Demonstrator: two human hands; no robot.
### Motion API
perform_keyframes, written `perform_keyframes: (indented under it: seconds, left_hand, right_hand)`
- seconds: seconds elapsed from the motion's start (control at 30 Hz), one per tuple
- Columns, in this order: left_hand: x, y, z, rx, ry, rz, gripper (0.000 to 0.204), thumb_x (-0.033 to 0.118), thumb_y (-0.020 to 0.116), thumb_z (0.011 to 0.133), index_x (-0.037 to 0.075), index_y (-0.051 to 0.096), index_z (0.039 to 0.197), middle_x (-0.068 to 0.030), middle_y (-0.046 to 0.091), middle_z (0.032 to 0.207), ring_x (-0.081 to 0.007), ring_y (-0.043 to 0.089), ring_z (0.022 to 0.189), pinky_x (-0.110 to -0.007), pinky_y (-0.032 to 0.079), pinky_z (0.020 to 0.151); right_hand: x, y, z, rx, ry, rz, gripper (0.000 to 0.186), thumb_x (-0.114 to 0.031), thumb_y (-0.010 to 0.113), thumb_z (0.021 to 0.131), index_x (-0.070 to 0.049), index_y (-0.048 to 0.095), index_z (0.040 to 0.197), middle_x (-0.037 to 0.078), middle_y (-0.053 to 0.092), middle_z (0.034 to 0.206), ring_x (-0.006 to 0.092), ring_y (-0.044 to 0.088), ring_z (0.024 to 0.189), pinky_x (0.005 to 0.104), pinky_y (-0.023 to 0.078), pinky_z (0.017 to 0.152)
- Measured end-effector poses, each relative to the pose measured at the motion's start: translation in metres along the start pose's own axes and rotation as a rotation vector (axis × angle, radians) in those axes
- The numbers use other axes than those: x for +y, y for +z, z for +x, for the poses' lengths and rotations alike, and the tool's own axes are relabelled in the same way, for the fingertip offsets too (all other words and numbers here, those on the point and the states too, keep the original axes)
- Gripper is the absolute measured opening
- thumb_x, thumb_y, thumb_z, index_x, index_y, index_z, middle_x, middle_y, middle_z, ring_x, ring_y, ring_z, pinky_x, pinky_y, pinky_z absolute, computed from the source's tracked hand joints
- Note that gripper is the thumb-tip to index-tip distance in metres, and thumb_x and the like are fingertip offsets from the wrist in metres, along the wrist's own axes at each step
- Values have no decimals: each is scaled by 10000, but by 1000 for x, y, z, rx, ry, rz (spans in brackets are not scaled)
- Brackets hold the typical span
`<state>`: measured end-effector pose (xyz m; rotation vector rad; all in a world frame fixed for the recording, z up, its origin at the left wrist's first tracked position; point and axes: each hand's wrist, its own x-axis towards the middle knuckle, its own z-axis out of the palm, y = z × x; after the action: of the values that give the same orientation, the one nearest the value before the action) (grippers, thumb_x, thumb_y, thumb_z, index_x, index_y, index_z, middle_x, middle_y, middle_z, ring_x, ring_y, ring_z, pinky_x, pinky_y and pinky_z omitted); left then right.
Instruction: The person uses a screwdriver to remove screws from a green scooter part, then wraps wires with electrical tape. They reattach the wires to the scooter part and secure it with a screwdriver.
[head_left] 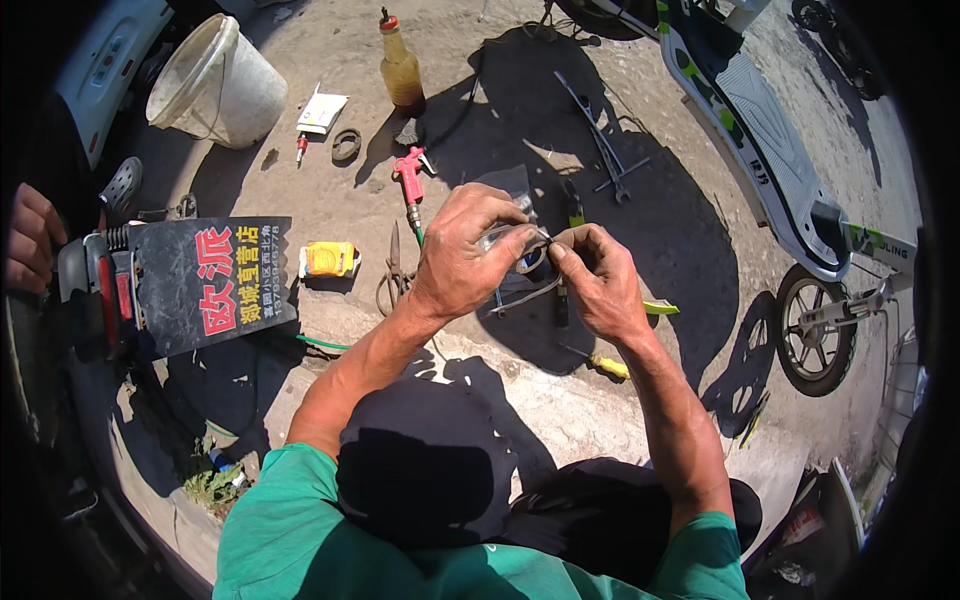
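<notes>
Rubber strip (520, 262) pinched by left hand (462, 255) and right hand (598, 280), sunlit concrete ground (470, 180), tools (600, 140) scattered outdoors.

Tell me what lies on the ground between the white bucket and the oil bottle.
In the head view, between the white bucket and the oil bottle lie a small white packet, a little red-tipped tube and a dark rubber ring.

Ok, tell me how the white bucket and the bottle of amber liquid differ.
The white bucket is wide, open-topped and tipped on its side; the bottle is narrow, capped and stands upright. The bucket is opaque white; the bottle is clear, showing amber liquid. Both sit on the ground, away from both hands.
</notes>
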<state>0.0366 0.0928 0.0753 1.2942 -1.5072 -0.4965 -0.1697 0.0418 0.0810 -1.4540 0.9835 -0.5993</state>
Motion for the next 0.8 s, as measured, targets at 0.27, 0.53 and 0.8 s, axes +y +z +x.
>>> perform_keyframes:
  seconds: [0.27,0.53,0.8]
  left_hand:
    - [-14,16,-29,-383,-681,-516,573,438,705,994,-50,636,1287,-101,697,1139,-152,636,1056,-318,509,947]
    - [-23,19,-35,-434,-538,-473,475,343,661,984,-36,624,1268,-74,668,1095,-135,607,1005,-322,501,912]
    - [-40,28,-50,-414,-544,-452,379,176,550,916,-46,621,1215,-65,638,1054,-145,580,986,-320,477,913]
  right_hand:
    - [23,15,-3,29,11,4,197,-171,651,1015,26,644,1020,41,660,845,97,589,731,272,491,659]
    - [37,23,-3,45,80,195,223,-207,682,1023,10,659,1069,21,659,916,76,582,783,247,487,688]
    - [44,35,-12,59,86,320,201,-137,682,1014,55,651,1066,97,714,988,127,671,856,291,575,779]
